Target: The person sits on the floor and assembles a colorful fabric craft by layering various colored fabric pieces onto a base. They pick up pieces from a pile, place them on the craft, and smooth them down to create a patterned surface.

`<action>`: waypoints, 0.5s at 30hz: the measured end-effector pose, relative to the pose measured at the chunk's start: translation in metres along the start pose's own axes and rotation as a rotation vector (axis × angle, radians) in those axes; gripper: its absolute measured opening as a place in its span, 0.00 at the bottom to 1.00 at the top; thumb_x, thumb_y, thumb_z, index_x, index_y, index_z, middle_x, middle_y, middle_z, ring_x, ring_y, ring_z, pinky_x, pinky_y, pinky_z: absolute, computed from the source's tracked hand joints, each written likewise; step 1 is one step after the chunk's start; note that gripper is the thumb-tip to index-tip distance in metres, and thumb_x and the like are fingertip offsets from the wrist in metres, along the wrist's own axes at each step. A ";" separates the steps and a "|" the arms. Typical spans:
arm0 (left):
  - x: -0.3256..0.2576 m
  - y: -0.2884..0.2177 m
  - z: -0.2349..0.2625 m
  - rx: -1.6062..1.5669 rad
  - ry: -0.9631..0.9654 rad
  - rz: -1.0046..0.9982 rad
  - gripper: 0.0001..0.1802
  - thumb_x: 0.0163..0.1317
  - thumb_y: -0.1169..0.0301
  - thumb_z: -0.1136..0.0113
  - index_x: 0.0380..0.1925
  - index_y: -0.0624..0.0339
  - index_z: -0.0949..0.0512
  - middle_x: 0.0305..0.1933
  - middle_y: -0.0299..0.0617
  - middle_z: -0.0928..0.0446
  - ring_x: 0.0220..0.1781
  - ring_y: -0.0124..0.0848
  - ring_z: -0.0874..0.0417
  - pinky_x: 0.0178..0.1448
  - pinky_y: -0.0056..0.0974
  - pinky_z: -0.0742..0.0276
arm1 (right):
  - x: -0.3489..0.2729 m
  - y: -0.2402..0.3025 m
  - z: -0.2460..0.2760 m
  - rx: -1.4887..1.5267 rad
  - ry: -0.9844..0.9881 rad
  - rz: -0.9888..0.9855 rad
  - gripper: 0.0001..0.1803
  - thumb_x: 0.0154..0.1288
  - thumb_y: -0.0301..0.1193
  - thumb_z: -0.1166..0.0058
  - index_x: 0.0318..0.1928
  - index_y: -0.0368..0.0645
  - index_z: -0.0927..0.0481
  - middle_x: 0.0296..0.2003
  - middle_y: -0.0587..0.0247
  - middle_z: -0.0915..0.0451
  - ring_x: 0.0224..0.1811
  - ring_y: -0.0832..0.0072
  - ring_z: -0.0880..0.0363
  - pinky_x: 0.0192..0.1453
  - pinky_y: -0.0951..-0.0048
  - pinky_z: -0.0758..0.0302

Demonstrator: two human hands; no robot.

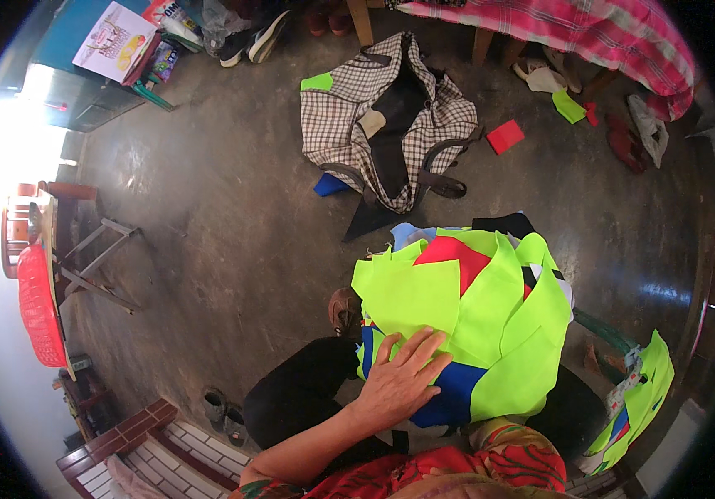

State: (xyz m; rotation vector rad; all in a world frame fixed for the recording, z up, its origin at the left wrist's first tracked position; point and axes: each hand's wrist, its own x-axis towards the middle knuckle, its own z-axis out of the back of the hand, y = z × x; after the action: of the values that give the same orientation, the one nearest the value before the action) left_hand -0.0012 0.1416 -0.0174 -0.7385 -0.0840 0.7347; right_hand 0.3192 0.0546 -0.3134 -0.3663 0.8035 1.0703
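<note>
My left hand (403, 376) lies flat, palm down, on the near left part of a pile of fabric pieces, its fingers a little apart. Under its fingertips is a flat neon-yellow cloth piece (411, 295); a blue cloth piece (457, 391) shows beside the hand. More neon-yellow pieces (528, 333) overlap on the right, with a red piece (460, 256) and a black piece (505, 223) among them. The pile rests over my lap, between my dark-trousered knees. My right hand is out of sight; only a patterned red sleeve (524, 457) shows below the pile.
A checked bag (332, 125) gapes on the concrete floor ahead. Near it lie a red scrap (505, 137) and a neon scrap (569, 106). More neon fabric (644, 391) hangs at the right. A red plastic basket (39, 303) stands left; shoes (266, 37) lie far off.
</note>
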 end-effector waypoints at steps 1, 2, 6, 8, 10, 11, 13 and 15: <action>0.000 0.000 0.000 -0.001 -0.005 0.005 0.31 0.44 0.61 0.30 0.51 0.50 0.27 0.65 0.41 0.38 0.68 0.39 0.39 0.65 0.52 0.44 | 0.000 0.001 0.002 0.002 -0.005 0.008 0.16 0.59 0.41 0.51 0.44 0.47 0.22 0.39 0.54 0.19 0.41 0.56 0.19 0.41 0.56 0.24; 0.000 0.000 0.001 -0.003 -0.010 0.009 0.31 0.43 0.61 0.30 0.51 0.50 0.27 0.65 0.41 0.38 0.68 0.39 0.39 0.65 0.52 0.44 | -0.001 0.005 0.002 -0.001 -0.007 0.018 0.16 0.59 0.41 0.51 0.44 0.47 0.22 0.38 0.54 0.19 0.40 0.56 0.19 0.41 0.56 0.24; 0.002 -0.002 0.002 0.016 -0.014 0.007 0.32 0.42 0.61 0.29 0.51 0.51 0.27 0.64 0.41 0.38 0.67 0.39 0.39 0.64 0.52 0.42 | -0.013 0.022 0.001 0.026 -0.029 0.091 0.16 0.58 0.41 0.51 0.43 0.47 0.21 0.38 0.54 0.19 0.40 0.56 0.19 0.40 0.56 0.24; -0.001 -0.002 -0.002 0.028 -0.060 0.014 0.33 0.40 0.61 0.29 0.50 0.51 0.27 0.64 0.41 0.37 0.67 0.40 0.39 0.63 0.52 0.42 | -0.020 0.043 0.007 0.038 -0.043 0.186 0.16 0.58 0.41 0.50 0.43 0.47 0.21 0.37 0.54 0.19 0.39 0.56 0.19 0.39 0.56 0.24; -0.002 -0.003 -0.001 0.021 -0.075 -0.009 0.33 0.40 0.61 0.29 0.50 0.51 0.27 0.63 0.42 0.37 0.67 0.41 0.38 0.62 0.52 0.42 | -0.041 0.058 0.003 0.067 -0.049 0.257 0.15 0.58 0.40 0.50 0.42 0.47 0.21 0.37 0.54 0.19 0.39 0.56 0.19 0.38 0.56 0.24; -0.003 -0.004 -0.001 0.030 -0.093 -0.006 0.33 0.40 0.61 0.29 0.50 0.51 0.27 0.63 0.42 0.37 0.67 0.41 0.38 0.62 0.52 0.42 | -0.051 0.072 0.003 0.077 -0.051 0.314 0.15 0.58 0.40 0.50 0.42 0.47 0.21 0.37 0.54 0.19 0.39 0.56 0.19 0.38 0.56 0.24; -0.005 -0.006 -0.002 0.032 -0.105 -0.028 0.33 0.40 0.61 0.29 0.50 0.52 0.27 0.63 0.43 0.37 0.67 0.42 0.38 0.62 0.53 0.42 | -0.082 0.086 -0.012 0.115 -0.042 0.382 0.15 0.58 0.40 0.50 0.42 0.47 0.21 0.36 0.54 0.19 0.38 0.56 0.19 0.38 0.56 0.23; -0.005 -0.007 -0.005 0.043 -0.119 -0.040 0.34 0.39 0.61 0.29 0.50 0.52 0.28 0.63 0.44 0.37 0.66 0.43 0.39 0.62 0.54 0.43 | -0.108 0.115 -0.016 0.156 -0.031 0.488 0.15 0.58 0.40 0.50 0.41 0.47 0.21 0.36 0.54 0.19 0.38 0.56 0.19 0.37 0.56 0.23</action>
State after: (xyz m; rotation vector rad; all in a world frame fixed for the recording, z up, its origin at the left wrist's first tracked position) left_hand 0.0005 0.1319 -0.0155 -0.6499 -0.1901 0.7403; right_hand 0.1851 0.0292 -0.2328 -0.0158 0.9690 1.4501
